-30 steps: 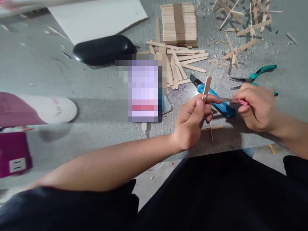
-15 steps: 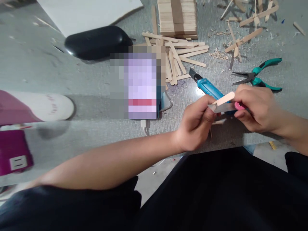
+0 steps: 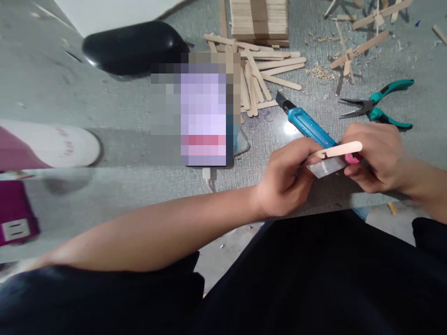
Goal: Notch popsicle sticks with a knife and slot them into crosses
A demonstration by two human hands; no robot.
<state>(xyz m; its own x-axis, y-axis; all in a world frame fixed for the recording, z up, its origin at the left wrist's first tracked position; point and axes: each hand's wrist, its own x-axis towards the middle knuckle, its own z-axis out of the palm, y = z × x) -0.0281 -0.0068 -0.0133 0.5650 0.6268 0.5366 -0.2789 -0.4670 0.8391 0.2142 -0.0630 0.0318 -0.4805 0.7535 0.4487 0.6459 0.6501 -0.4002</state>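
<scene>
My left hand (image 3: 288, 179) is closed on a wooden craft stick (image 3: 344, 149), pinched between thumb and fingers; the stick's rounded end points right. My right hand (image 3: 377, 156) grips the pink handle (image 3: 353, 158) of a knife, whose broad blade (image 3: 326, 166) lies just below the stick, its tip close to my left thumb. Whether the blade touches the stick I cannot tell. Just behind both hands lies a blue box cutter (image 3: 310, 125) with its dark blade pointing up-left. Needle-nose pliers (image 3: 375, 106) with green handles lie open beyond my right hand.
Loose craft sticks (image 3: 258, 83) are scattered before a banded stack (image 3: 260, 21). Joined stick pieces (image 3: 349, 56) and shavings (image 3: 319, 71) lie at the back right. A blurred-out phone (image 3: 204, 116) with a cable, a black case (image 3: 136, 49), a pink-and-white bottle (image 3: 52, 144) and a purple box (image 3: 17, 211) occupy the left.
The knife blade has turned, showing its flat side lower and apart from the stick's upper edge. The stick has tilted nearer level and shifted right. The whole view has moved slightly.
</scene>
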